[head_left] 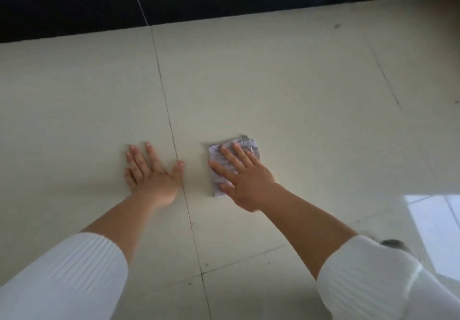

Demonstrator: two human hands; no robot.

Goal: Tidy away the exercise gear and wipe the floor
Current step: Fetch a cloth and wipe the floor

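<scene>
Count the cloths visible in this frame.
1. A folded grey cloth lies on the floor right of the grout line, pressed flat under the right hand. The left hand rests bare beside it; none seems hidden.

Right hand presses cloth; left hand on floor.

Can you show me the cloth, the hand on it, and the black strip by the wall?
cloth (250, 146): head view, its bare top corner.
right hand (246, 182): head view, back of the hand.
black strip (74, 13): head view, its left stretch.
</scene>
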